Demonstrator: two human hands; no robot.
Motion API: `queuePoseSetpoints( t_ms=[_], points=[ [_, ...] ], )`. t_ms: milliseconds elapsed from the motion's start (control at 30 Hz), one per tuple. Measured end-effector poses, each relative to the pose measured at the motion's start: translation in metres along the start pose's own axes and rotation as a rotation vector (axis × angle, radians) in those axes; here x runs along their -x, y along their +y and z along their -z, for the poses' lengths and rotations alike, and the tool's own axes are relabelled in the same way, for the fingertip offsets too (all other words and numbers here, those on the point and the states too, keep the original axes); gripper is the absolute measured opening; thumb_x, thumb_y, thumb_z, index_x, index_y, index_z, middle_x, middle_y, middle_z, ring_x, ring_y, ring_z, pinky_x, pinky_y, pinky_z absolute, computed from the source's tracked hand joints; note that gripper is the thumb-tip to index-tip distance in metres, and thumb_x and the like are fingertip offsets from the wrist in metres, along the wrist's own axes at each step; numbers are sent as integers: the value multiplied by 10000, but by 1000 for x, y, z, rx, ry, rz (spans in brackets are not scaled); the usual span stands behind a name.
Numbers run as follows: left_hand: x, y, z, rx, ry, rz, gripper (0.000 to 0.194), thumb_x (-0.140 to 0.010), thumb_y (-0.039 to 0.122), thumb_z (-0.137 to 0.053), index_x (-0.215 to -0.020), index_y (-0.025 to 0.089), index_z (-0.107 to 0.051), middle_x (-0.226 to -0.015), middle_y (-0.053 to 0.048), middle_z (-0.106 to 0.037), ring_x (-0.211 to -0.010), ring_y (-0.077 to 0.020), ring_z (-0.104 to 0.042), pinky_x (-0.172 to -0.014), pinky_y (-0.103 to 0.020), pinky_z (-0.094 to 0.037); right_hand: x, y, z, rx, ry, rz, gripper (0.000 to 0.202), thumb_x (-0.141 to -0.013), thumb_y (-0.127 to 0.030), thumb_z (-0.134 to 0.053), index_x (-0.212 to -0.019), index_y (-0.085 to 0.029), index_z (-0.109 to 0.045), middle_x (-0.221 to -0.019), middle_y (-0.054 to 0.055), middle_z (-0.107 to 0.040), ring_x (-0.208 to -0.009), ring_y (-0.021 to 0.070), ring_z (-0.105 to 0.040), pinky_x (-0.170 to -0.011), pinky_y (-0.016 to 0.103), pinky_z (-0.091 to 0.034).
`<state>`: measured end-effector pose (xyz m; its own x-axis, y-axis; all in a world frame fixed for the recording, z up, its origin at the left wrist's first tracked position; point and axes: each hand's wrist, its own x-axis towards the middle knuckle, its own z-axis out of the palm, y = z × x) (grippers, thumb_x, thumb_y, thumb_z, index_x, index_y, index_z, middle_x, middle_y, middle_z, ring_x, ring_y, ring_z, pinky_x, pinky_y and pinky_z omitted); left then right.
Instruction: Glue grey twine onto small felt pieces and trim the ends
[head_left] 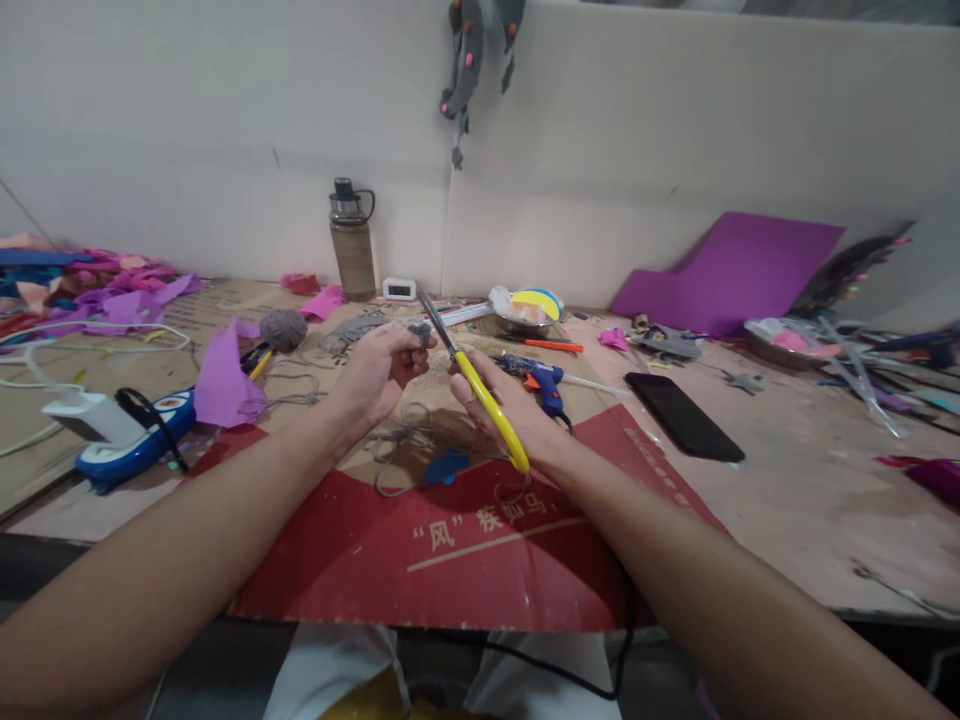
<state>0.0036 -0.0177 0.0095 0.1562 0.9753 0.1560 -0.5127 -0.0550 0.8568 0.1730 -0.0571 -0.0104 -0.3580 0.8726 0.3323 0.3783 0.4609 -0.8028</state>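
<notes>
My left hand [377,372] pinches a small dark grey piece [421,332] between thumb and fingertips. Close to it on the right, my right hand [499,400] holds scissors with yellow handles [491,410], their metal blades pointing up and slightly left beside the grey piece. Beneath both hands, loose grey yarn [409,437] lies tangled on the cardboard, with a blue scrap [447,467] at its front. A blue hot glue gun [547,385] rests just right of my right hand.
A red board [480,560] covers the table's front. A phone [682,418] lies at right, a bottle [352,245] stands at the back, and a blue power strip [135,450] with cables is at left. Purple felt [742,270] leans on the wall.
</notes>
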Motion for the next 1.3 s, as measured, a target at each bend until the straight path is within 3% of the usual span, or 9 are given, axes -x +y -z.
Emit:
queuePoseSetpoints(
  t_ms=[500, 1300],
  points=[
    [1, 0, -2, 1, -27, -9, 110, -597, 46, -595, -579, 137, -536, -615, -10, -561, -515, -62, -439, -496, -200, -369, -1, 0, 0, 53, -9, 42, 274, -901, -495, -442, -937, -225, -471, -844, 3, -524, -769, 150, -487, -726, 312, -423],
    [-1, 1, 0, 5, -19, 17, 143, -570, 56, -598, -575, 143, -485, -612, -13, -563, -509, -60, -452, -501, -195, -379, 1, -2, 0, 9, -15, -26, 312, -875, -528, -474, -833, -220, -441, -694, -42, -420, -602, 100, -382, -575, 252, -347]
  ],
)
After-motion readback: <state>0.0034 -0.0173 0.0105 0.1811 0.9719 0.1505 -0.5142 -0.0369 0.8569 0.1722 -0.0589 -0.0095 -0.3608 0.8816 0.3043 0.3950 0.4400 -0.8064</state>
